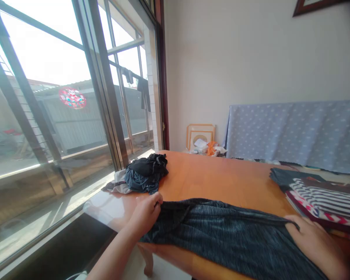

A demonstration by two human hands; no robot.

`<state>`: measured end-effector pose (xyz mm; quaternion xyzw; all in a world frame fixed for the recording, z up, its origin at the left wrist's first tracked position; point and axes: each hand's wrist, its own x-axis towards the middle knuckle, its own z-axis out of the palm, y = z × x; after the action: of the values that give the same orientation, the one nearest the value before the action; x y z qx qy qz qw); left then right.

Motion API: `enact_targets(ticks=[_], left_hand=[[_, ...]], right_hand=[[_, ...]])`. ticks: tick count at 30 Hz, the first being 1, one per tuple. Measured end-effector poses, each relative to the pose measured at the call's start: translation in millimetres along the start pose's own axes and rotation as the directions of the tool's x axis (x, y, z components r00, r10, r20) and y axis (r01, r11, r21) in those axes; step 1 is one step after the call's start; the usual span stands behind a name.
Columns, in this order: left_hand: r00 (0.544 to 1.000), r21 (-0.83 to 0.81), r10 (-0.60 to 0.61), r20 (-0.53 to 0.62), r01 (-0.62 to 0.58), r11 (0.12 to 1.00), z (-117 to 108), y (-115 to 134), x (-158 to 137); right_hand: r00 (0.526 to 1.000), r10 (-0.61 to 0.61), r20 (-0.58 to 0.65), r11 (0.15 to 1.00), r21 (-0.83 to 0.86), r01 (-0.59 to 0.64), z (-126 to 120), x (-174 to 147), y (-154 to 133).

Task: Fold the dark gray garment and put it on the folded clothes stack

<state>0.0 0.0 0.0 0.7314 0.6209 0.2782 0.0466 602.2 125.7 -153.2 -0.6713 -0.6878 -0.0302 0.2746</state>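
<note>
A dark grey-blue heathered garment (221,227) is stretched lengthwise across the near side of the wooden table (204,175), and its lower right part runs past the bottom of the view. My left hand (148,210) grips its upper left corner, fingers curled closed. At the other end my right hand (312,237) pinches the upper right edge, with a fold of cloth between thumb and fingers. The exact kind of garment cannot be made out. Just beyond my left hand lies a crumpled heap of dark clothes (147,171), with a light grey piece (119,183) beside it.
Folded clothes (326,198), some striped, are stacked at the table's right. A large window (61,116) borders the left side. Behind the table, a pale blue dotted cloth (294,132) hangs along the wall. Leaning wooden frames (201,128) stand near papers in the corner.
</note>
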Motion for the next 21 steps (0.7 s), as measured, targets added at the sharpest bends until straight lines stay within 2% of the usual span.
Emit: enact_targets(ticks=[3,5,12,17,21], left_hand=[[0.985,0.003,0.099,0.142,-0.1,0.995,3,3,-4],[0.974,0.049,0.106,0.201,-0.118,0.992,5,9,-7],[0.983,0.236,-0.005,0.184,-0.039,0.971,12,38,-13],[0.978,0.342,0.017,0.206,-0.088,0.936,22,39,-10],[0.978,0.33,0.022,0.209,-0.092,0.939,20,31,-8]], right_hand=[[1.0,0.001,-0.001,1.0,-0.016,-0.001,-2,1,-4],[1.0,0.003,0.004,0.999,-0.032,-0.003,-6,0,-10],[0.997,0.05,0.053,0.998,-0.052,-0.047,-24,-3,-37],[0.991,0.095,0.093,0.995,-0.037,-0.092,-36,-3,-50],[0.985,0.122,0.119,0.993,-0.019,-0.12,-43,-1,-55]])
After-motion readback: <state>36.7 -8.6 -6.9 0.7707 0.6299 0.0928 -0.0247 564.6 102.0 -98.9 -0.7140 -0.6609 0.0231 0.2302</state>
